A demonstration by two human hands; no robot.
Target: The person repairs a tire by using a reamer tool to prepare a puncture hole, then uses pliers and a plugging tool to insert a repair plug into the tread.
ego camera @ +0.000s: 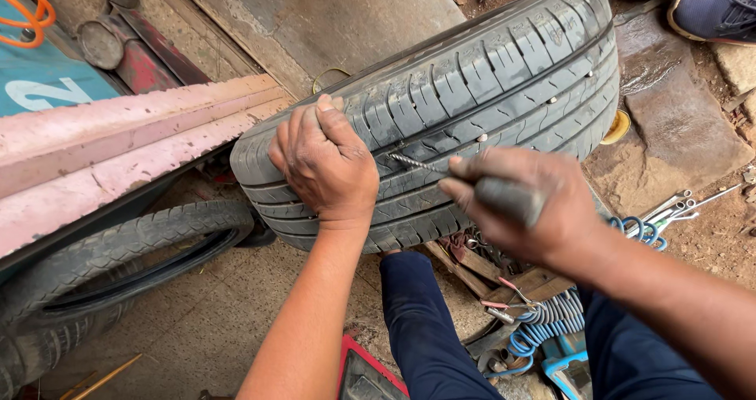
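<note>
Landmark is the pink metal beam (118, 144) crossing the left side. Above it a teal panel (47, 81) with an orange hose loop (24, 10) at the far top corner, plus two round rusty discs (98, 44) just right of that panel. Below the beam a thin worn tyre (118, 246) lies on concrete. Far right of the beam, on dirt: spanners (677, 205), blue coiled air hose (551, 321), wooden slats (472, 270), yellow disc (617, 127). Top right corner, far from the beam, a dark blue shoe (713, 14)
</note>
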